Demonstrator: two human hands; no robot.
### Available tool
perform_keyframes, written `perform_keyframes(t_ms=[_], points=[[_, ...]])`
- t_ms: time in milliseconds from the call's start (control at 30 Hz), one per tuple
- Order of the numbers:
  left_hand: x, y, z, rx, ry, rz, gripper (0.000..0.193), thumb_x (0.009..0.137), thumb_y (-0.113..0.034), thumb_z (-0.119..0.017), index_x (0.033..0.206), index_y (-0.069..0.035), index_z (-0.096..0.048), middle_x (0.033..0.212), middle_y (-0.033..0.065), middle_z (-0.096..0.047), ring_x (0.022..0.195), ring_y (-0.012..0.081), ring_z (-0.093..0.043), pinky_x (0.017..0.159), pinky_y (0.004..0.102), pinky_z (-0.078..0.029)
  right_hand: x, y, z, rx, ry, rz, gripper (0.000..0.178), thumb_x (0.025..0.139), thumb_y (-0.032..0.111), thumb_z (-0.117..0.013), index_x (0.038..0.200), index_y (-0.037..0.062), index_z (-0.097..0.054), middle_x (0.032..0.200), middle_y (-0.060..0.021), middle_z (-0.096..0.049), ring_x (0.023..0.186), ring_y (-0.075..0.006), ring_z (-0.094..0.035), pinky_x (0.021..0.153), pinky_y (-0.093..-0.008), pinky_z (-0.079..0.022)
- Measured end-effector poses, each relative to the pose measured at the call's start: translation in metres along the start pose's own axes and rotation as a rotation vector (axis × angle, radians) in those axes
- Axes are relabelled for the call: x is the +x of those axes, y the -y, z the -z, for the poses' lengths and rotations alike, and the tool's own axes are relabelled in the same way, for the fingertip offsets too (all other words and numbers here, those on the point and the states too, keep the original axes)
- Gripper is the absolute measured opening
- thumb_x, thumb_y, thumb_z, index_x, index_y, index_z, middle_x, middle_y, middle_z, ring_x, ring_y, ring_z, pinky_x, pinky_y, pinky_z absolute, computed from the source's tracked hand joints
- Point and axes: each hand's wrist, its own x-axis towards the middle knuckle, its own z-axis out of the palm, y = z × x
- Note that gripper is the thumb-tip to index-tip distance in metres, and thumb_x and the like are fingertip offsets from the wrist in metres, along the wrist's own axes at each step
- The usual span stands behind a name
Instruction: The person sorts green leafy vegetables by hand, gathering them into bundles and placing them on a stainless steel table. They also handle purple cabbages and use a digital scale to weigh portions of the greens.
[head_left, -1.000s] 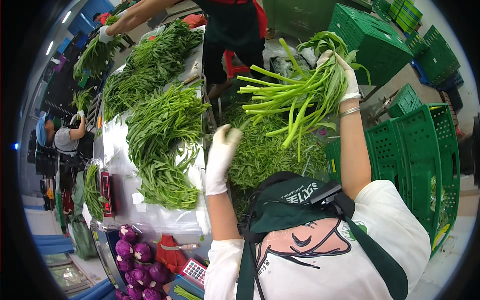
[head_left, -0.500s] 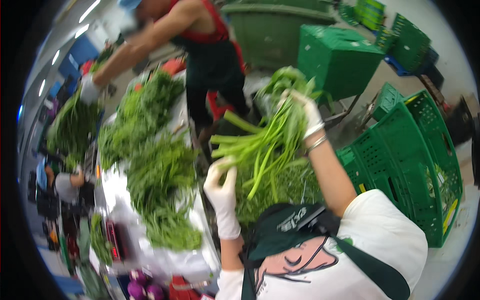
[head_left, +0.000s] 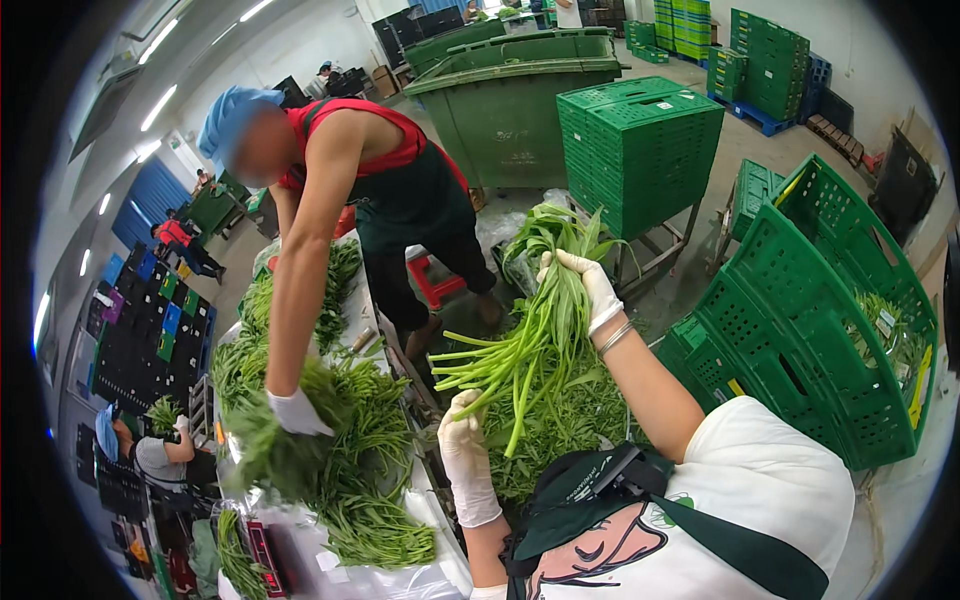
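My right hand, in a white glove, grips a bunch of water spinach near its leafy end. The pale stems fan out to the left. My left hand, gloved too, is at the lower stem ends with its fingers curled together. Whether a stem is pinched in them is hard to see. Below the held bunch lies a heap of loose water spinach. On the table to the left, more greens are piled in bunches.
Across the table a co-worker leans in, a gloved hand on blurred greens. A red-display scale sits at the lower left. Green crates stand at my right, stacked crates and a large green bin beyond.
The view has shifted. My right hand still holds the bunch, while the left fingers have closed up from a wider curl. The co-worker's hand has come down onto the table with the greens.
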Motion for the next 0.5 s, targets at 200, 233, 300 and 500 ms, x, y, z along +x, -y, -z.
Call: perform_keyframes(t_ms=[200,233,300,500], points=[[0.001,0.007,0.002,-0.049,-0.052,0.019,0.012,0.071,-0.011,-0.054,0.064,-0.002,-0.052,0.113,0.0108,-0.053,0.109,0.0214,-0.048,0.098,0.0314,-0.033,-0.002,-0.002,-0.001,-0.095,-0.035,0.02,0.021,0.091,0.021,-0.049,0.096,0.0026,-0.057,0.079,-0.0142,-0.065,0.066,-0.0249,-0.065,0.06,-0.0356,-0.056],[0.0,0.007,0.001,-0.069,-0.063,0.004,0.013,0.071,-0.012,-0.054,0.063,-0.002,-0.052,0.113,0.0104,-0.053,0.109,0.0214,-0.048,0.097,0.0311,-0.032,-0.002,-0.002,0.0,-0.111,-0.042,0.02,0.021,0.091,0.021,-0.049,0.095,0.0025,-0.057,0.078,-0.014,-0.065,0.066,-0.0246,-0.065,0.06,-0.0352,-0.056],[-0.001,0.009,0.005,-0.101,-0.026,0.008,0.014,0.072,-0.011,-0.055,0.062,-0.002,-0.052,0.114,0.0108,-0.053,0.11,0.0219,-0.047,0.097,0.0317,-0.032,-0.002,-0.003,0.001,-0.099,-0.026,0.006,0.021,0.091,0.02,-0.049,0.095,0.0021,-0.057,0.079,-0.0137,-0.065,0.066,-0.0244,-0.065,0.06,-0.0349,-0.056],[-0.003,0.009,0.012,-0.128,-0.081,0.071,0.014,0.073,-0.011,-0.057,0.063,-0.001,-0.055,0.117,0.0125,-0.052,0.111,0.0242,-0.048,0.1,0.0364,-0.032,-0.003,-0.006,0.0,-0.108,-0.036,0.018,0.02,0.091,0.02,-0.049,0.095,0.0019,-0.057,0.079,-0.0132,-0.065,0.067,-0.024,-0.065,0.06,-0.0348,-0.056]])
